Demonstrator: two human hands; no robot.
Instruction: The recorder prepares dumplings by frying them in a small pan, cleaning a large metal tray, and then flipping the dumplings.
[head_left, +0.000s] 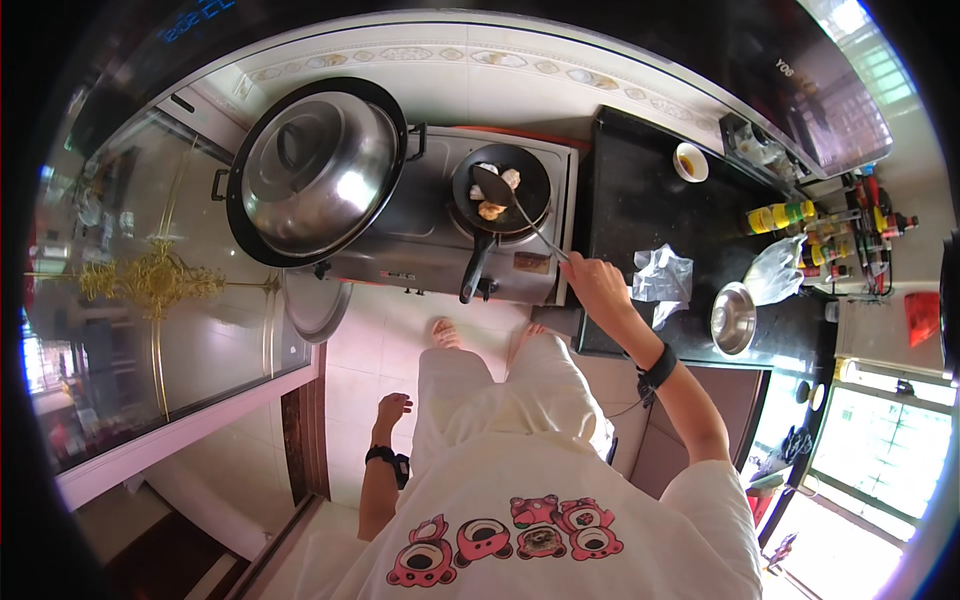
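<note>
My right hand point(597, 287) is wrapped round the end of a long metal handle. It belongs to a spatula point(492, 186), whose dark oval head rests in a small black frying pan point(537, 180) on the stove. Several pale pieces of food point(491, 210) lie in the pan around the spatula head; one is browned. The pan's handle point(477, 268) points toward me and neither hand touches it. My left hand point(393, 408) hangs low beside my leg, fingers loosely bent, with nothing seen in it.
A large black wok point(240, 225) with a domed metal lid point(330, 165) covers the stove's left side. On the dark counter point(630, 180) at right are a small bowl point(689, 162), a clear plastic bag point(662, 275), a metal bowl point(733, 318) and bottles point(780, 217).
</note>
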